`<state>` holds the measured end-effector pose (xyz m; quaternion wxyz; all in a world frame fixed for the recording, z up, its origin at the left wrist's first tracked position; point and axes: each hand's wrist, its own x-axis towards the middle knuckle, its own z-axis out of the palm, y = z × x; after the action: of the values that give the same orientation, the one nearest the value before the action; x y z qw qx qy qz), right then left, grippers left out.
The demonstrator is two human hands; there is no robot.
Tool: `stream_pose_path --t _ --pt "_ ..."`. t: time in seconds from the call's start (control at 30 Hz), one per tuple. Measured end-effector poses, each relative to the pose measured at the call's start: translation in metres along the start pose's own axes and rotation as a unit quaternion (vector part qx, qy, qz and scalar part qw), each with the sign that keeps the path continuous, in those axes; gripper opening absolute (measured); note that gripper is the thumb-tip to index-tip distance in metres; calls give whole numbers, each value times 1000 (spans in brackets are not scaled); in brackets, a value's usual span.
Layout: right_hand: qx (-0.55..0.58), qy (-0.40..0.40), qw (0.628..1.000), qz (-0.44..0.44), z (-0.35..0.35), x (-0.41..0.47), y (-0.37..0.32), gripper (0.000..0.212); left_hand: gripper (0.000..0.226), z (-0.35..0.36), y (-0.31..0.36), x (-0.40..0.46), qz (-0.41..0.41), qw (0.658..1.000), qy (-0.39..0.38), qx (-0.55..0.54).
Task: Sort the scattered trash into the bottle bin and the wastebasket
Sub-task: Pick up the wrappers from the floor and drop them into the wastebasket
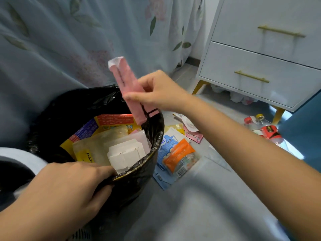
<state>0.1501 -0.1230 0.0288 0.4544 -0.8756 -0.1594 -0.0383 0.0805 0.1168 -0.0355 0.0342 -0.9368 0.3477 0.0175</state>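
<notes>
Sorting half done: right hand (157, 92) pinches a pink carton (127, 87) above the part-filled wastebasket (152, 136), whose rim the left hand (69, 186) grips; wrappers (178, 153) and bottles (265, 131) remain on the floor.

Head view, single camera: worn on the person's head, faces forward and down, wide-angle. Close to both hands and the wastebasket (97, 141); floor (199, 206) below, white drawer unit (260, 66) upper right.
</notes>
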Motion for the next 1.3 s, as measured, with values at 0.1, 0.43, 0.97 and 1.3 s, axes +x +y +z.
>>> stream_pose_path --t 0.1,0.43,0.97,1.3 --pt "-219 -135 966 -33 27 13 -7 36 15 -2 0 -3 28 999 33 -4" --pt "-306 -298 903 37 54 20 6 32 31 -35 6 -12 27 999 21 19" --pt "-419 -194 839 286 -3 -105 175 44 50 -38 12 -14 45 999 26 14" --pt "-359 -146 840 380 30 -107 221 82 37 -39 10 -11 33 999 28 14"
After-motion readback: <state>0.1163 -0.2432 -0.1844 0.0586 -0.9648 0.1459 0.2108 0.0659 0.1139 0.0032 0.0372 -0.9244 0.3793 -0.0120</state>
